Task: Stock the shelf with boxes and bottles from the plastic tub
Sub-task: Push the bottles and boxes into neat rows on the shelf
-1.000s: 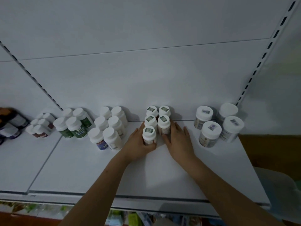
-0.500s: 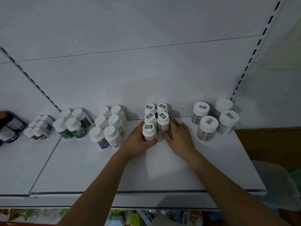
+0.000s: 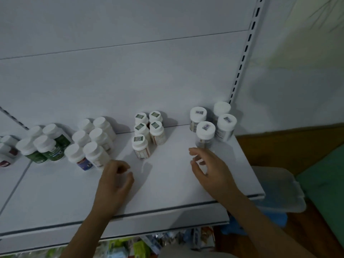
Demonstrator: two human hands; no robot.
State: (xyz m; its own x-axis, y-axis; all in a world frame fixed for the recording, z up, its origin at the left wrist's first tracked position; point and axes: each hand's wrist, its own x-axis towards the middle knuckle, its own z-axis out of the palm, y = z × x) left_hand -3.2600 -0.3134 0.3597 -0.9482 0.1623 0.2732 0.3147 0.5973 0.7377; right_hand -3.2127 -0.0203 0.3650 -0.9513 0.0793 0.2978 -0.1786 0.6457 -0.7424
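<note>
Both hands hover above the shelf (image 3: 167,183) and hold nothing. My left hand (image 3: 113,181) has its fingers loosely curled around air, in front of the blue-labelled bottle (image 3: 79,157). My right hand (image 3: 210,172) has its fingers spread and slack, just short of the front large bottle (image 3: 204,135) of the four on the right.

The task's things stand as follows: five small bottles with square labels on their caps form the middle group, two rows of two at the back and a single front bottle (image 3: 140,147) on the left side. The place beside that front bottle is open.

Step in hand, as I judge it: fetch the next bottle from the plastic tub (image 3: 279,189), which sits low to the right, beyond the shelf edge.

1. Grip the bottle by its body, cap upward.
2. Set it down upright in the open place, touching its neighbour.
3. Turn the label forward.
4. Avoid brushing the standing rows; they look light and easily toppled.

Limits of view: the tub's contents do not show through its cloudy surface. Label print is unreadable. The bottles at far left are cut off by the frame edge. No boxes are visible on this shelf.
</note>
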